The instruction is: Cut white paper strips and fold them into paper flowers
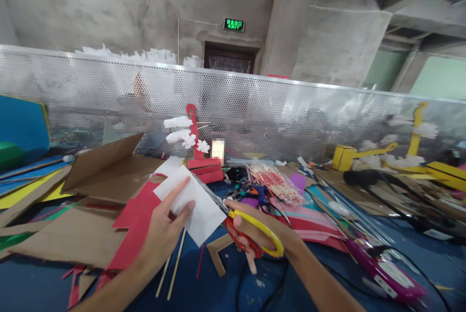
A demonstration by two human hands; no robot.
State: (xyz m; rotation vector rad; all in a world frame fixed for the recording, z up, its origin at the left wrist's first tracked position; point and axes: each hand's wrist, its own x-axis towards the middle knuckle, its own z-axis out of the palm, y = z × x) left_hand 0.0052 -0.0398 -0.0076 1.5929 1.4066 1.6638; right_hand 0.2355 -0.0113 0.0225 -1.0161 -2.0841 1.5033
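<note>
My left hand pinches a square of white paper by its left side, thumb and forefinger lying on top of it. My right hand is closed around scissors with one yellow and one red handle loop. Their metal blades reach up and to the left along the paper's upper right edge; whether they are cutting into it I cannot tell. Behind the paper stands a red cardboard piece with white flower and cloud shapes on it. Under the left hand lies red card.
Brown cardboard covers the left side of the blue table. A plastic bag of sticks lies behind the scissors. At right are a purple tool with a cord and yellow cardboard parts. A perforated metal screen borders the back.
</note>
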